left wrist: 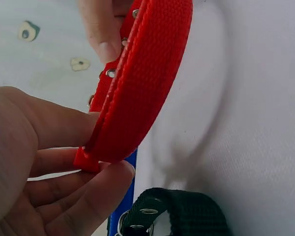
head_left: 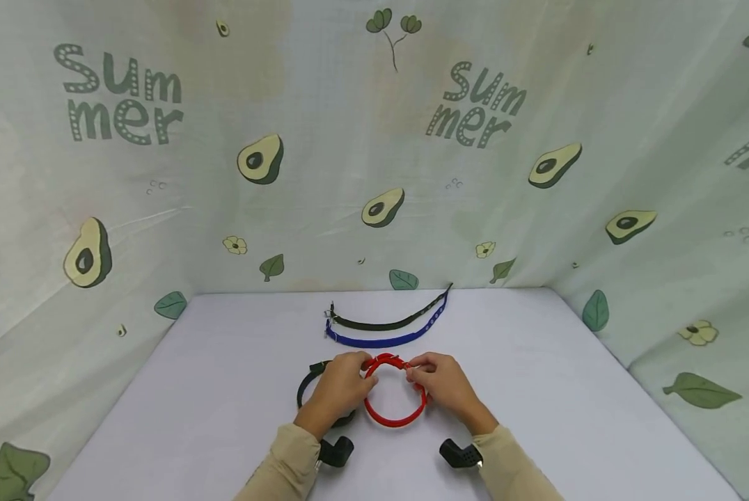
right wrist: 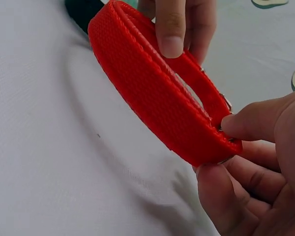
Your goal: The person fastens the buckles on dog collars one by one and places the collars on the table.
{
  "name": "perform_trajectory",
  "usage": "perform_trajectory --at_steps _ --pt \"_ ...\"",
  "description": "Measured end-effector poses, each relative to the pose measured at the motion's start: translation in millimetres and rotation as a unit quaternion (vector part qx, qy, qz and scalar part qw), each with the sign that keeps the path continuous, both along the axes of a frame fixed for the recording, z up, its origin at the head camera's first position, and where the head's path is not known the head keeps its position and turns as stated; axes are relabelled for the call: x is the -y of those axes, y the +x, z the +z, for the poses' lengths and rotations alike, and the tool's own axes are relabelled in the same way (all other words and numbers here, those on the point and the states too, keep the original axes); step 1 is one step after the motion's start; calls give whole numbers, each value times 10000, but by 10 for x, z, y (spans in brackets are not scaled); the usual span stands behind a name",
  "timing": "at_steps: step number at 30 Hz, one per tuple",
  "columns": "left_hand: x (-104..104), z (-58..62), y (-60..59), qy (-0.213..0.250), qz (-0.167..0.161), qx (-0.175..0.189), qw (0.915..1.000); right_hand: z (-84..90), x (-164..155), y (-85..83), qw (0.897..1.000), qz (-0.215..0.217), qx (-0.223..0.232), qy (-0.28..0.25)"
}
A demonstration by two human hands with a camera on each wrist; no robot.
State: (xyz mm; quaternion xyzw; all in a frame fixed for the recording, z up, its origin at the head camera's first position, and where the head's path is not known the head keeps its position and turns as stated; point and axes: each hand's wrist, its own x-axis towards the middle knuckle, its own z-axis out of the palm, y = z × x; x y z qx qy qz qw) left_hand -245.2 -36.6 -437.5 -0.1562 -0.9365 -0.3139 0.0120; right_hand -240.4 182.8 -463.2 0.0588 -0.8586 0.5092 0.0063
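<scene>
The left hand [head_left: 340, 390] pinches the red collar [head_left: 395, 390] at the upper left of its loop, thumb and fingers curled round the webbing where the strap's free end sits, as the left wrist view shows. The right hand [head_left: 443, 386] pinches the same collar at the upper right of the loop, thumb on the outer face and fingers under it, next to a bit of metal hardware that the right wrist view shows only partly. The collar stands as a closed ring at the lower middle of the head view, its lower arc near or on the white surface [head_left: 569, 390]; whether it touches cannot be told.

Judging from this, the work is at the buckle end, and it goes best with both pinches kept close to the hardware, so the stiff webbing cannot twist, and the eyelets kept facing up.

A black collar [head_left: 305, 386] lies looped just behind the left hand. Higher in the frame, well apart, a blue strap [head_left: 381, 341] and a dark green strap [head_left: 387, 324] lie stretched out side by side.
</scene>
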Motion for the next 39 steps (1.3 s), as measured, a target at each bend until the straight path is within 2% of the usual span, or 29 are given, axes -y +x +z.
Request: perform_trajectory --at_steps 6,10,13,19,23,33,39 --pt "-11 -8 11 -380 -57 -258 9989 -103 10 -41 9996 -67 -117 256" --pt "-12 0 21 -623 -9 -459 9970 -113 26 -37 9985 -91 -286 453" --pt "-12 10 24 -731 60 -381 9966 -113 35 -36 9974 -44 -454 550" --pt "-36 11 59 -757 -6 2 9971 -133 26 -20 9963 -7 -539 677" --pt "-35 15 88 -826 177 89 9964 -159 12 -10 9961 86 -567 674" --pt "5 -33 57 -1095 298 -210 9933 -159 19 19 9982 167 -320 484" --pt "-7 -50 48 -1015 249 -273 9941 -133 17 13 9948 261 -373 908"
